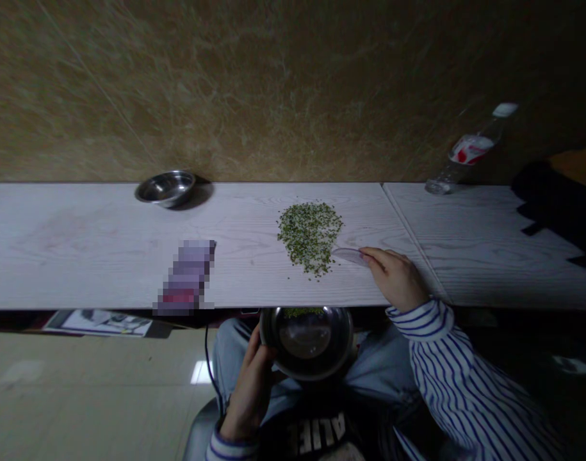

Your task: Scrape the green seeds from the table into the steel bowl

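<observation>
A loose patch of small green beans (308, 232), like mung beans, lies spread over the white wood-grain table (244, 256). My right hand (397, 274) is at the patch's right side, fingers closed on a thin, translucent piece with a curved edge (349, 256). This piece looks like a flat plastic disc or scraper, and its tip reaches the edge of the beans. Below the table's front edge, my left hand (255, 378) grips the left rim of a steel bowl (306, 368) over my lap. Some green beans show at the bowl's far side, partly hidden by the table.
A smaller steel bowl (166, 189) stands at the back left. Nearer the front lies a pixelated phone-like object (187, 275), with a cable below. A plastic bottle (470, 150) and a dark item (556, 205) are at the right. Behind rises a brown wall (254, 89).
</observation>
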`<state>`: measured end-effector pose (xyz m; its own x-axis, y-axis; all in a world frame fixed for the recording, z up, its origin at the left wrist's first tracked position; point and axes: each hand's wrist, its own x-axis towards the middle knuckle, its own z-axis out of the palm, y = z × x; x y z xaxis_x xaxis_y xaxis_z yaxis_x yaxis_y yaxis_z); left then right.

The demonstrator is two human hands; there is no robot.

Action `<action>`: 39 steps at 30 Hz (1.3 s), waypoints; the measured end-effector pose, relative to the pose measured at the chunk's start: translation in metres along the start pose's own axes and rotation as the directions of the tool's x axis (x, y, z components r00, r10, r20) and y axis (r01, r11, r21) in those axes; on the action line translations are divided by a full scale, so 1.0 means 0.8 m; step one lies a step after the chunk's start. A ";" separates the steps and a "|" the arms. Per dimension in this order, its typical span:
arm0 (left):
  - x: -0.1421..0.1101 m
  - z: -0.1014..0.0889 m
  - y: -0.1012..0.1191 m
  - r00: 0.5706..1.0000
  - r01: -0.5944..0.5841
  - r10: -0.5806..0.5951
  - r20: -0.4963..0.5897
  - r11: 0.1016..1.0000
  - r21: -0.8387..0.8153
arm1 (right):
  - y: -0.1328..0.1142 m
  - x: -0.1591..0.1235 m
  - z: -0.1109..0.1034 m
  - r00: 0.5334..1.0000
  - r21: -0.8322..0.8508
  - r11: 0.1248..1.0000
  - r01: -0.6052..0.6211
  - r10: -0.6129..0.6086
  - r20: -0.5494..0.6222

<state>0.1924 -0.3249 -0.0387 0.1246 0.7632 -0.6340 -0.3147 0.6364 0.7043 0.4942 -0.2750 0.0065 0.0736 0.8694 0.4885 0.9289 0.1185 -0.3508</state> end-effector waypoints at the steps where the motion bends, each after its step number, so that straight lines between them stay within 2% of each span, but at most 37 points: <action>1: 0.000 0.001 0.000 1.000 -0.001 0.001 -0.002 1.000 -0.001 | -0.001 -0.001 0.000 1.000 0.006 1.000 0.004 -0.005 0.009; 6: 0.001 0.006 -0.002 0.999 -0.017 0.017 -0.044 1.000 0.003 | -0.008 -0.010 -0.004 0.999 0.049 0.999 0.016 -0.018 0.028; 15: 0.001 0.005 -0.001 1.000 0.013 -0.013 -0.005 1.000 -0.002 | -0.006 -0.005 0.000 1.000 0.079 0.997 -0.019 0.017 0.024; 19: -0.004 0.013 0.002 0.999 0.004 -0.003 -0.043 1.000 0.009 | -0.013 -0.015 -0.003 0.999 0.117 0.993 0.015 -0.018 0.032; 25: -0.003 0.019 0.004 1.000 0.005 -0.004 -0.019 0.999 0.043 | -0.021 -0.033 -0.013 0.998 0.152 0.988 0.030 -0.038 0.051; 32: -0.003 0.019 -0.001 1.000 0.001 -0.001 -0.031 1.000 0.015 | -0.017 -0.034 -0.016 1.000 0.116 0.993 -0.005 0.003 0.021; 39: -0.003 0.016 -0.001 0.999 -0.012 0.012 -0.042 1.000 0.000 | -0.031 -0.038 -0.013 0.997 0.127 0.991 0.046 -0.053 0.052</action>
<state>0.2042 -0.3264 -0.0337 0.0816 0.7656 -0.6381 -0.3166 0.6269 0.7118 0.4727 -0.3091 0.0090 0.0054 0.8855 0.4646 0.8775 0.2186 -0.4269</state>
